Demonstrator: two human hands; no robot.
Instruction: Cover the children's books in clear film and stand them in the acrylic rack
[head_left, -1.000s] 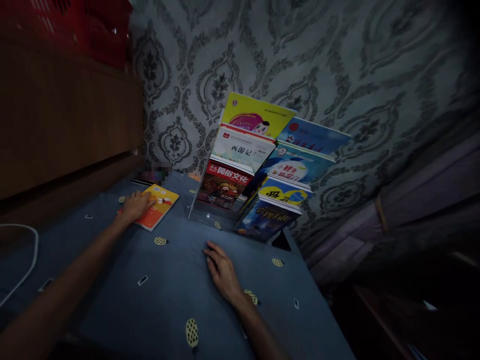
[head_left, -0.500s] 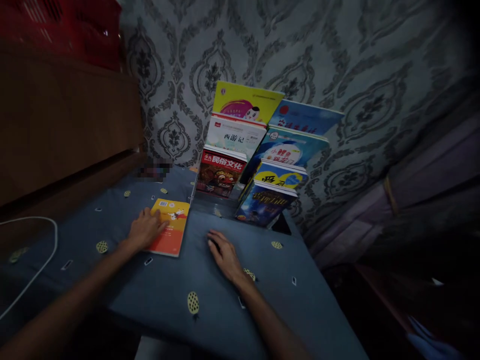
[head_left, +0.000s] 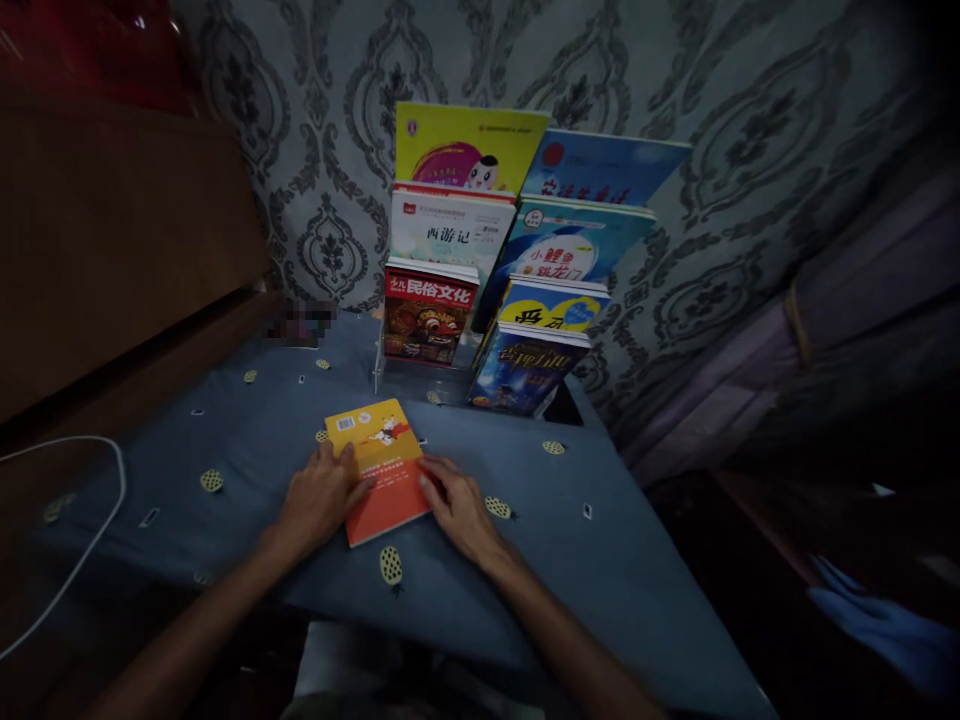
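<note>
A thin orange and yellow book (head_left: 386, 468) lies tilted on the tablecloth, its barcode side up. My left hand (head_left: 319, 497) holds its left edge, thumb resting over the cover. At the opposite edge, my right hand (head_left: 454, 505) has its thumb and fingers against the book, gripping it from the right. Beyond the hands stands a clear tiered book rack (head_left: 405, 380) with books in two columns. In its front row are a red book with a mask picture (head_left: 427, 315) and a dark blue book (head_left: 525, 370). A white book (head_left: 450, 230) and a teal book (head_left: 570, 245) rise behind them.
A blue-grey cloth with pineapple prints (head_left: 600, 570) covers the table. To the left are a wooden cabinet (head_left: 127, 250) and a white cable (head_left: 112, 500). Patterned wallpaper (head_left: 315, 150) backs the rack. A tied curtain (head_left: 720, 380) hangs at right.
The book has slid right and toward me under my left hand, and turned slightly. My right hand, apart from it before, now meets its right edge. The view has shifted.
</note>
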